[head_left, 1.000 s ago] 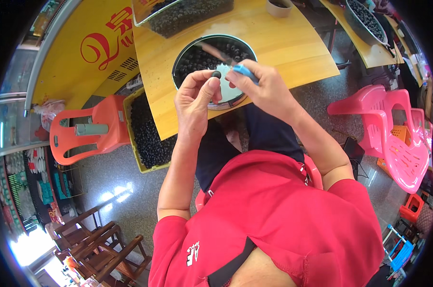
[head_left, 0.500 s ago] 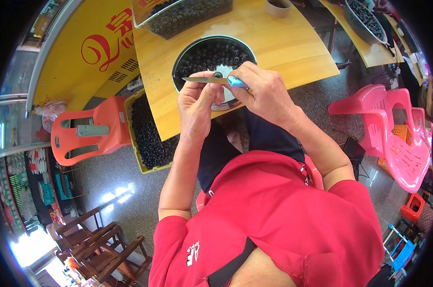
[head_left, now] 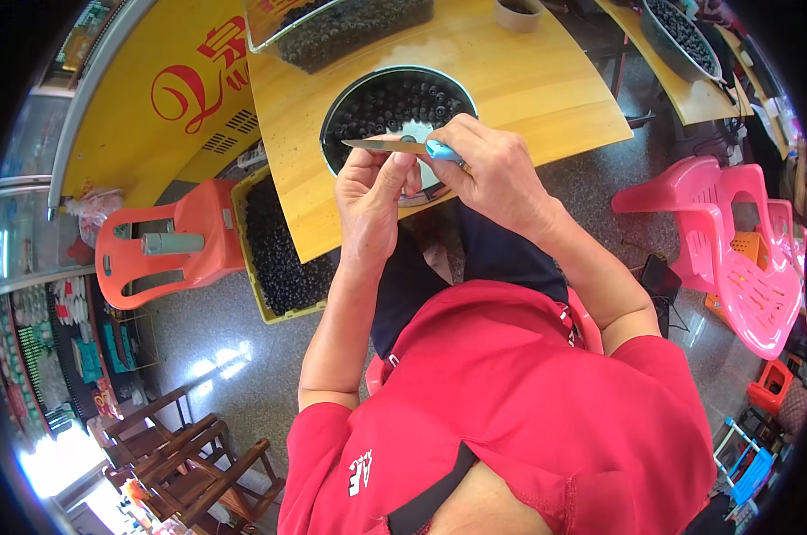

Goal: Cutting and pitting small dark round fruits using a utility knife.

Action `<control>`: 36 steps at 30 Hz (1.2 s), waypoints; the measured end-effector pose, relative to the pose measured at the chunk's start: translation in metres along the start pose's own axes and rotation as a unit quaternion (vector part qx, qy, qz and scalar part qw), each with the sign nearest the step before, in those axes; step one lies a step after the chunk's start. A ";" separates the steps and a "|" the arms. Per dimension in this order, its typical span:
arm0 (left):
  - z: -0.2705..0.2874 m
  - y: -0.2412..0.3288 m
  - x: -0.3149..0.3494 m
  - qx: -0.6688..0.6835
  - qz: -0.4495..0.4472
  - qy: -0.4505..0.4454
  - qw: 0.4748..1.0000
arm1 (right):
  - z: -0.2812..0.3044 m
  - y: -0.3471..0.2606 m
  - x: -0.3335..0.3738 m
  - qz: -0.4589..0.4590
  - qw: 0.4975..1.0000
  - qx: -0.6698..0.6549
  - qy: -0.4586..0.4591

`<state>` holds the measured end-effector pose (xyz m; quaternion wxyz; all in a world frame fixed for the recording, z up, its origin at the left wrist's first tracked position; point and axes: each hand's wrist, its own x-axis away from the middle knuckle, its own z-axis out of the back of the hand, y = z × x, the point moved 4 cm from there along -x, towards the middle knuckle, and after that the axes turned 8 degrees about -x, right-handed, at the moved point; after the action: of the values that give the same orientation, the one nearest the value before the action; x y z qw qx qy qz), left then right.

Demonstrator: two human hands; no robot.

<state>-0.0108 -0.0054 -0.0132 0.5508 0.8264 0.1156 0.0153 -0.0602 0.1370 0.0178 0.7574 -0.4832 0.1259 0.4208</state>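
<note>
My right hand (head_left: 492,169) is closed round the light blue handle (head_left: 442,152) of a small knife, its narrow blade (head_left: 381,145) pointing left across my left fingertips. With thumb and fingers pinched, my left hand (head_left: 373,196) holds a small dark round piece (head_left: 409,139), mostly hidden behind the blade. Both hands are over the near part of a round bowl (head_left: 328,134) with a dark rim. Many similar dark round pieces (head_left: 394,100) lie in its far part, and its pale bottom shows near my hands.
The bowl rests on a wooden table (head_left: 546,89). Beyond it stand a clear bin (head_left: 350,36) of dark pieces and a small cup (head_left: 516,16). A yellow crate (head_left: 278,314) of dark pieces sits left, beside an orange stool (head_left: 172,241). Pink chairs (head_left: 724,241) are at right.
The knife has tilted slightly, and its blade now covers more of the dark piece. My left hand has shifted a little to the right. The bowl stays in place.
</note>
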 end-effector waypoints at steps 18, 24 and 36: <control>0.006 0.005 0.003 -0.073 -0.030 0.006 0.997 | -0.001 0.003 -0.001 -0.012 1.000 -0.004 0.003; 0.008 0.003 0.002 -0.083 -0.022 0.011 0.996 | -0.003 0.001 0.000 -0.006 1.000 -0.006 0.000; 0.008 0.008 0.004 -0.097 -0.032 0.011 0.995 | -0.004 0.001 -0.002 -0.018 1.000 -0.020 -0.011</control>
<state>-0.0042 -0.0148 -0.0100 0.6272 0.7648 0.1459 0.0182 -0.0609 0.1330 0.0163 0.7561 -0.4960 0.1002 0.4150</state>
